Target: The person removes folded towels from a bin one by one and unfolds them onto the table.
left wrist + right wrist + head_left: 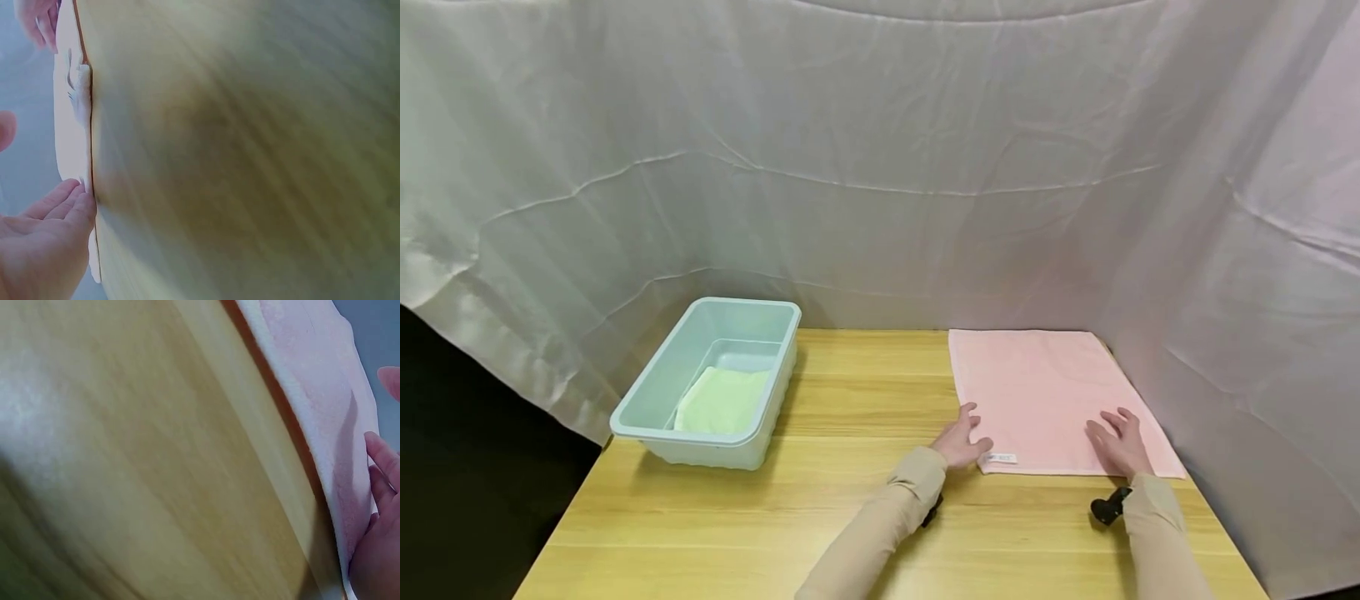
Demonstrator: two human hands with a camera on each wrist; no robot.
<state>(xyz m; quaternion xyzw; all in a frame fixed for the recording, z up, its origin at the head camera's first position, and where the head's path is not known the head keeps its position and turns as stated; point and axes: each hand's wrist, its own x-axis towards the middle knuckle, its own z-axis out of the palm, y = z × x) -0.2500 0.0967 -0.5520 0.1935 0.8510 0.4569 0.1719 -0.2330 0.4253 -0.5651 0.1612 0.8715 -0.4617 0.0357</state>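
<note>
A pink towel (1037, 383) lies spread flat on the right side of the table, with a small white label (1002, 457) near its front left corner. My left hand (961, 439) is at that corner, its fingertips along the towel's left edge and the thumb near the label. In the left wrist view the fingers (78, 209) reach the towel's edge, spread apart from the thumb. My right hand (1122, 446) is over the towel's front right part, its fingers loosely bent. The right wrist view shows those fingers (384, 456) close to the pink cloth, with nothing gripped.
A pale blue plastic basin (706, 312) stands on the left of the wooden table (865, 400). Inside it lies a folded light green cloth (722, 402). Grey curtains (880, 167) hang behind the table and along its right side.
</note>
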